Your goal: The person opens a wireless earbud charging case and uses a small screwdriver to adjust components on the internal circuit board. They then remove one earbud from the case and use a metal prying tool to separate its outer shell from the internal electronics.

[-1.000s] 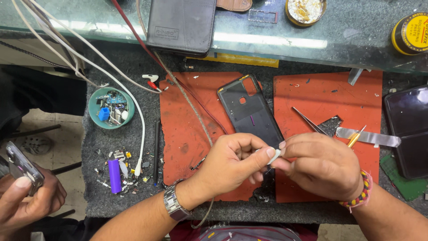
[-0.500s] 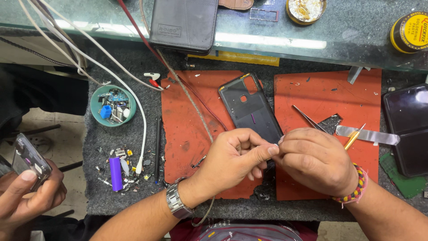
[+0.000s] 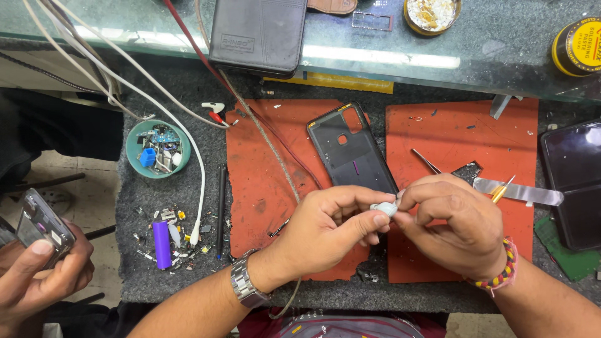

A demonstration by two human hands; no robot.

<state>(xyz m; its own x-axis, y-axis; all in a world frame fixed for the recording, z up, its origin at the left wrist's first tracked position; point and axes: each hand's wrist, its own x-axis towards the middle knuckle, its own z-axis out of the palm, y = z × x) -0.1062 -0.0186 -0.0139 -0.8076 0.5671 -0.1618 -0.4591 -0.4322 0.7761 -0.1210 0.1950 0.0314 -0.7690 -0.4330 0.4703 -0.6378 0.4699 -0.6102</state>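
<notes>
Two red mats, two tins

red-orange mats, teal bowl, purple cylinder, black phone cover

Small white part mostly finger-hidden

A round yellow tin with a black-lettered label sits at the glass shelf's right end, and a dark blank phone screen lies below it at the bench's right edge.
</notes>
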